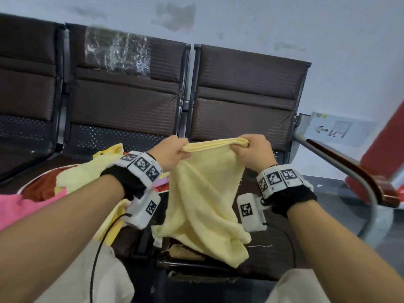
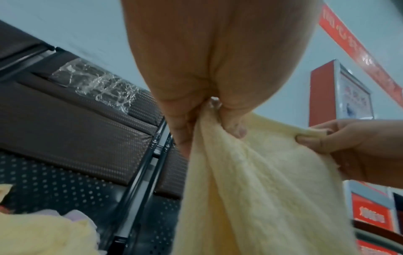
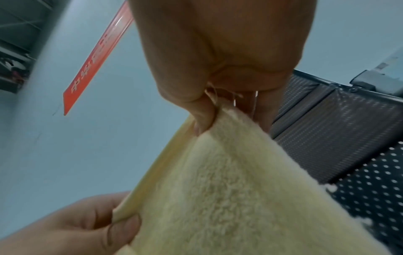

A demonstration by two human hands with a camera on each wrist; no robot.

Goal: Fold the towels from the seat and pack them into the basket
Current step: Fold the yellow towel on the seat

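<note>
Yellow towel [image 1: 203,200] is hanging in the air above the brown seat [image 1: 229,274] | left hand [image 1: 172,154] is pinching its top edge | right hand [image 1: 253,152] is pinching the same edge just beside | more towels [image 1: 76,178] are lying heaped at the left

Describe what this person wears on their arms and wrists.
Forearms are bare, no sleeves. Each wrist has a black cuff under a band of white blocks printed with black square-pattern tags. A white boxy camera unit hangs below each wrist; a thin black cable trails from the left one.
</note>
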